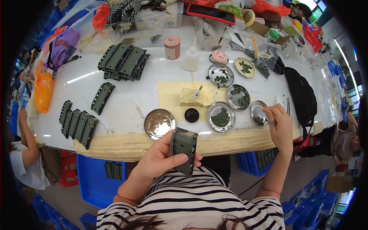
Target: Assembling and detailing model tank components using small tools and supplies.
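At the near edge of the table (124,109), your left hand (159,159) pinches the green curved piece (181,145) between thumb and fingers, its long axis running roughly near to far. Well to its right and slightly farther, your right hand (280,124) is nearest the rightmost metal dish (257,110), fingertips at its rim; whether they pinch anything cannot be told.

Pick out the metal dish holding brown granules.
The leftmost metal dish, left of the black container: its granules are brown; the other metal dishes hold dark green bits.
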`<state>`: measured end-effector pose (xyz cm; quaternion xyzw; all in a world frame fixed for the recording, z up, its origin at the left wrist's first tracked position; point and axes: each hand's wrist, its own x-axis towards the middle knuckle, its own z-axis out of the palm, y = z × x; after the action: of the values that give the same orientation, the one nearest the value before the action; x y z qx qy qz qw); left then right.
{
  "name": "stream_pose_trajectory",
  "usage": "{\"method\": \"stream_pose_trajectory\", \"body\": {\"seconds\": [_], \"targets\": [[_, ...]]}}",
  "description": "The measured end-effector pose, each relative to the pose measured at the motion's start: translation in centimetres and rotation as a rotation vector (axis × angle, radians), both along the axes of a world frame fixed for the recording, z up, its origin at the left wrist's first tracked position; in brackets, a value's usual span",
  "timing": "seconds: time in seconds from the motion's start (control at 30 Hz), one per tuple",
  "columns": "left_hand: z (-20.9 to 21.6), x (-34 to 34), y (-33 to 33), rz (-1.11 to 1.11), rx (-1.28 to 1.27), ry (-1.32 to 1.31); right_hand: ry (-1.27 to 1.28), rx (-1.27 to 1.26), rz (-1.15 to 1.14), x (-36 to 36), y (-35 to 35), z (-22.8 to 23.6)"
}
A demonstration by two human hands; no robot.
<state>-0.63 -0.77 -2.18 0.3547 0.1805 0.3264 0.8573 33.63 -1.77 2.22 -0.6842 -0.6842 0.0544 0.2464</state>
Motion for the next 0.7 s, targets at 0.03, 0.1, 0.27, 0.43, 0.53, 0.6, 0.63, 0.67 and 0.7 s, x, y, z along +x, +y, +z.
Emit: {"method": "stream_pose_trajectory", "body": {"seconds": [0.03, 0.1, 0.27, 0.43, 0.53, 0.6, 0.63, 0.67, 0.7], "targets": [[-0.1, 0.1, 0.0, 0.009, -0.002, -0.01, -0.006, -0.016, 0.011, 0.1, 0.4, -0.3], [-0.1, 0.3, 0.0, 0.031, -0.001, 0.004, 0.001, -0.027, 0.037, -0.1, 1.6, -0.7], [0.1, 0.4, -0.3, 0.071, 0.015, 0.046, 0.019, -0.017, 0.087, -1.7, 5.3, -1.7], [0.1, 0.0, -0.4, 0.078, 0.007, 0.039, -0.048, -0.14, 0.128, -2.5, 6.5, -1.4], [0.0, 0.2, -0.4, 0.098, -0.013, 0.059, -0.078, -0.146, 0.17, -2.5, 6.9, -1.5], [0.0, 0.4, -0.3, 0.111, -0.016, 0.054, -0.115, -0.135, 0.189, -2.5, 7.0, -1.7], [0.3, 0.5, -0.1, 0.118, -0.007, 0.039, -0.14, -0.128, 0.192, -2.5, 7.0, -1.8], [0.6, 0.5, -0.1, 0.129, 0.001, 0.027, -0.164, -0.12, 0.198, -2.5, 7.1, -2.0], [0.9, 0.8, -0.2, 0.198, 0.024, 0.047, -0.135, -0.112, 0.202, -2.4, 7.1, -2.0]]}}
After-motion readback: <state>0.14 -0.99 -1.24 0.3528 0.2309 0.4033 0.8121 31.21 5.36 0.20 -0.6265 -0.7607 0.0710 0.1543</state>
